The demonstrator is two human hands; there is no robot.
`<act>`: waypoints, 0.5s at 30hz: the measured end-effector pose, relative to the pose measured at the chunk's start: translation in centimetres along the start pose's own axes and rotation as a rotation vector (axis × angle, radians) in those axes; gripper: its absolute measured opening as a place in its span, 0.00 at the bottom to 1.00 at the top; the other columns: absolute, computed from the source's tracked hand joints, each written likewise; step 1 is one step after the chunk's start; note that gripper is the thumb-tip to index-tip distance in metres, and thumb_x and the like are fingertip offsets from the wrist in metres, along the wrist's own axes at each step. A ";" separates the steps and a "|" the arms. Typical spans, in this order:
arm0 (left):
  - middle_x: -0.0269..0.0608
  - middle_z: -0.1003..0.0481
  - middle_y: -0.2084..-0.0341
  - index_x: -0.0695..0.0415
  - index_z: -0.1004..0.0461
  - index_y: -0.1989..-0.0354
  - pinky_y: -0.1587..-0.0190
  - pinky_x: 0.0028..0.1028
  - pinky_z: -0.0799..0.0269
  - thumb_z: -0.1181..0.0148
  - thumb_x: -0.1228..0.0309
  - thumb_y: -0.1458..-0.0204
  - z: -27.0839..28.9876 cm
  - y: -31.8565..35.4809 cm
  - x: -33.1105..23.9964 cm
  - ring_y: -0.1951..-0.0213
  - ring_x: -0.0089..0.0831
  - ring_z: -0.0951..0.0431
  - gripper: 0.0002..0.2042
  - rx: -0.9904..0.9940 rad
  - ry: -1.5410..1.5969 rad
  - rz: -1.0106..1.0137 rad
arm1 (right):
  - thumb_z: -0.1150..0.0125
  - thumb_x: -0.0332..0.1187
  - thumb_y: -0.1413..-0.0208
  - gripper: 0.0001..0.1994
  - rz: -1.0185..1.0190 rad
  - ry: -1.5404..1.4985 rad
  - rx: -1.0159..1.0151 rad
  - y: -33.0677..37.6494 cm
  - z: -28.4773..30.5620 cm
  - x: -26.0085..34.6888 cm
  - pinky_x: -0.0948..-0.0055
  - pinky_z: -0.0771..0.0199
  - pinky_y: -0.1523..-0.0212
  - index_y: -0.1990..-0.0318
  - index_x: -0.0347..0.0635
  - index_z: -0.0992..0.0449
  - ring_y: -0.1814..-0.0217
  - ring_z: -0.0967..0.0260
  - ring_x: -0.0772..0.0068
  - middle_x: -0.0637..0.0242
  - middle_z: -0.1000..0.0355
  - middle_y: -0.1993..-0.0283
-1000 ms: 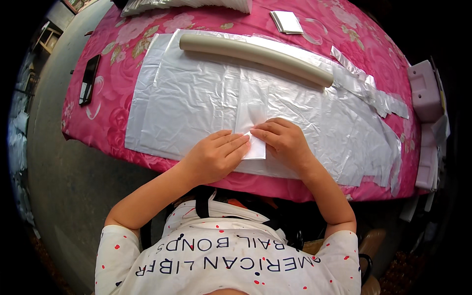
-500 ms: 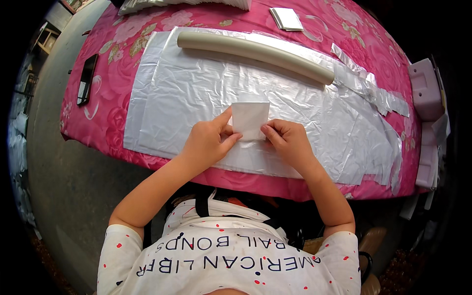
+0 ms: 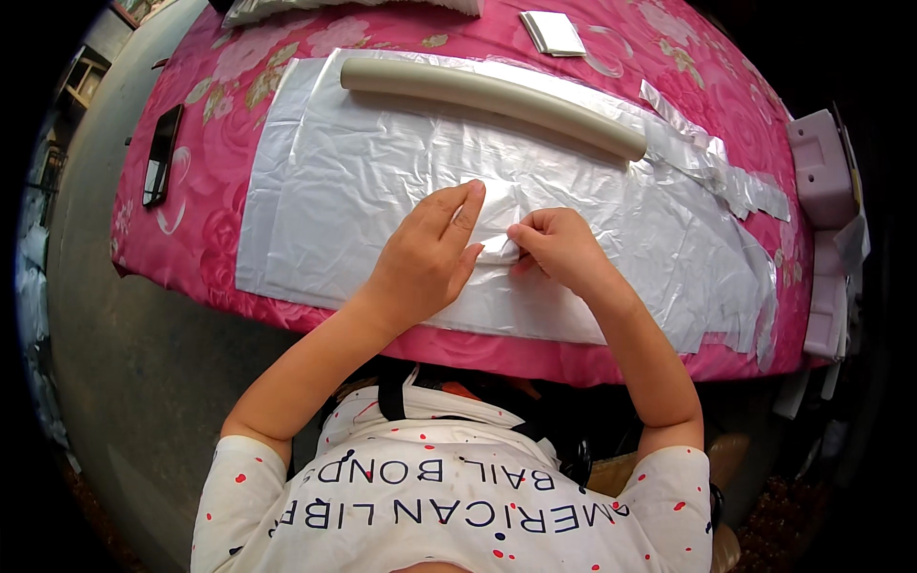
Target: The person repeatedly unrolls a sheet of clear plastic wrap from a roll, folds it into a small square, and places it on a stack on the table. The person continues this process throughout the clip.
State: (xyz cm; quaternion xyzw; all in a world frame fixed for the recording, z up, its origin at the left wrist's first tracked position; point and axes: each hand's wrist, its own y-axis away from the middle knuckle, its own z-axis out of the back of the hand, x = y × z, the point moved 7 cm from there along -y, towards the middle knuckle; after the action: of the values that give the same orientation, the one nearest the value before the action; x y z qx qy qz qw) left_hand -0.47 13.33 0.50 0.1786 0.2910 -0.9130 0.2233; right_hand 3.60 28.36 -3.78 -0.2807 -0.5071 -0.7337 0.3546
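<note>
A small white folded plastic square point(image 3: 501, 212) lies on the silvery plastic sheeting, in front of me. My right hand point(image 3: 564, 250) pinches it at its right edge between thumb and fingers. Across its left side my left hand point(image 3: 427, 250) reaches with fingers stretched out flat, thumb apart, and covers that part of it. The silvery sheeting point(image 3: 353, 201) is wrinkled and spread in layers under both hands. Beyond them a long beige tube point(image 3: 487, 100) rests on the sheeting.
A pink flowered cloth point(image 3: 220, 253) covers the table. A black phone point(image 3: 162, 156) lies at the left, and a small stack of white squares point(image 3: 552, 33) at the back. Torn silvery strips point(image 3: 726, 181) trail to the right, near pale pink plastic containers point(image 3: 820, 172).
My left hand has moved forward and right and now lies flat over the square's left part. The square, upright before, has tipped down. My right hand still pinches its right side.
</note>
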 end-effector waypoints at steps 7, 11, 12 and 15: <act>0.61 0.51 0.38 0.72 0.53 0.38 0.35 0.43 0.60 0.41 0.50 0.57 -5.2 -0.7 -0.7 0.34 0.50 0.54 0.46 0.221 -0.096 0.063 | 0.44 0.33 0.49 0.12 0.036 -0.026 -0.026 -0.4 0.0 -0.7 0.77 0.30 0.76 0.74 0.30 0.26 0.79 0.27 0.74 0.62 0.28 0.79; 0.61 0.57 0.36 0.72 0.60 0.37 0.34 0.44 0.67 0.41 0.44 0.61 -5.9 -0.3 -0.4 0.33 0.49 0.60 0.53 0.262 -0.112 0.094 | 0.43 0.33 0.50 0.11 0.055 -0.002 -0.043 0.2 -0.2 -0.4 0.77 0.30 0.78 0.75 0.31 0.27 0.79 0.27 0.75 0.63 0.28 0.80; 0.61 0.57 0.36 0.72 0.61 0.36 0.33 0.43 0.68 0.41 0.43 0.61 -5.9 -0.3 -0.4 0.33 0.49 0.61 0.54 0.263 -0.118 0.091 | 0.42 0.33 0.51 0.11 0.072 0.013 -0.045 0.3 -0.2 -0.3 0.77 0.30 0.78 0.75 0.32 0.27 0.80 0.28 0.76 0.63 0.28 0.80; 0.61 0.58 0.36 0.72 0.62 0.36 0.34 0.44 0.68 0.42 0.41 0.61 -6.0 -0.2 -0.3 0.33 0.49 0.62 0.55 0.287 -0.084 0.115 | 0.40 0.32 0.54 0.10 0.150 0.197 -0.115 1.6 -0.2 1.1 0.74 0.29 0.77 0.77 0.33 0.28 0.79 0.27 0.70 0.61 0.28 0.81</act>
State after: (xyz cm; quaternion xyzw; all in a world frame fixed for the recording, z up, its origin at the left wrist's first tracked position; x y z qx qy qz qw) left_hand 0.84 17.24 -3.82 0.1866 0.1374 -0.9375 0.2595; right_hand 4.23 27.58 -2.12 -0.2643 -0.4044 -0.7570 0.4399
